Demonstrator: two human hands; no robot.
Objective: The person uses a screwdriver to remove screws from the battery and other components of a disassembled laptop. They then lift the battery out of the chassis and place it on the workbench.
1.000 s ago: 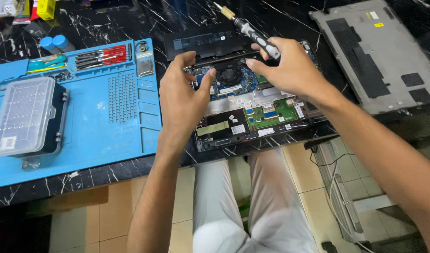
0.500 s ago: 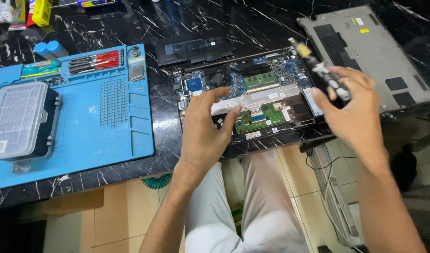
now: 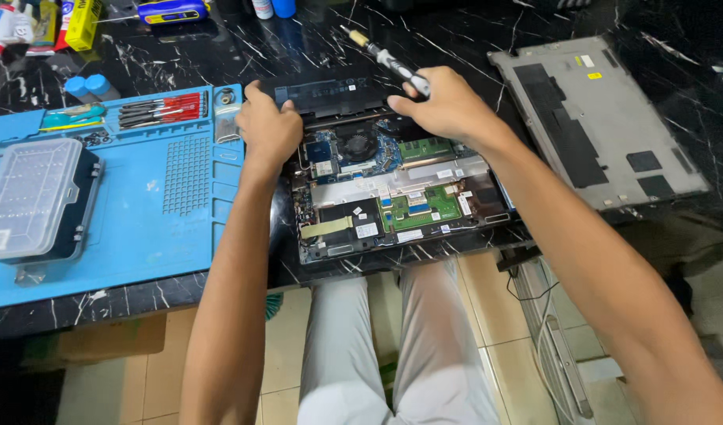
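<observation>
Both hands moved up; fingers grip battery (right holding screwdriver).

Blue mat flanks the laptop left, grey cover right.

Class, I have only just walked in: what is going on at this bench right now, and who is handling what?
A person sits at a black marble table over an opened laptop with its circuit boards and fan exposed. Both hands are on a long black battery at the laptop's far edge: the left hand at its left end, the right hand at its right end, with a screwdriver also held in it. The grey bottom cover lies to the right, a blue work mat to the left.
</observation>
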